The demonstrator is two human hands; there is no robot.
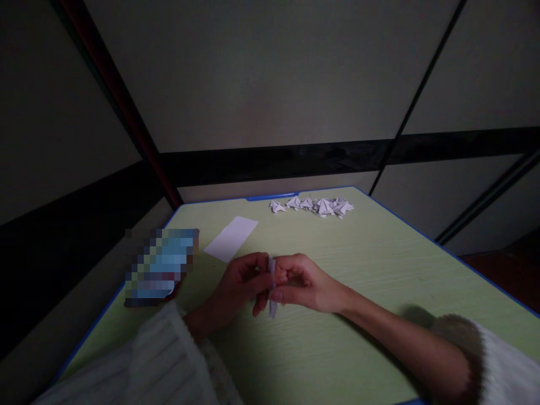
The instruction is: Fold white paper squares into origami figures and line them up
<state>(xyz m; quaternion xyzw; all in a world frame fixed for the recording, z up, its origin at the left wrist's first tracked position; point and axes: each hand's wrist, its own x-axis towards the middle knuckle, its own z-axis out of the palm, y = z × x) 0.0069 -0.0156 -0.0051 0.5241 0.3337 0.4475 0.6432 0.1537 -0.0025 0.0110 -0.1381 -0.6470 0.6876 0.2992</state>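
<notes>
A narrow folded strip of white paper (273,309) stands between my two hands above the middle of the table. My left hand (247,281) pinches it from the left, thumb against its face. From the other side my right hand (306,284) grips its edge, with the thumb low on the strip. Fingers cover much of the paper, so its folds are partly hidden. Beyond my left hand a flat sheet of white paper (232,238) lies on the table. Several small folded paper figures (324,207) sit in a row near the far edge.
The light green table (396,264) has a blue rim. At its left edge lies a flat rectangular object (162,267), blurred by pixelation, with a dark red border. A pale panelled wall or cabinet front (270,84) with a black band rises behind the table.
</notes>
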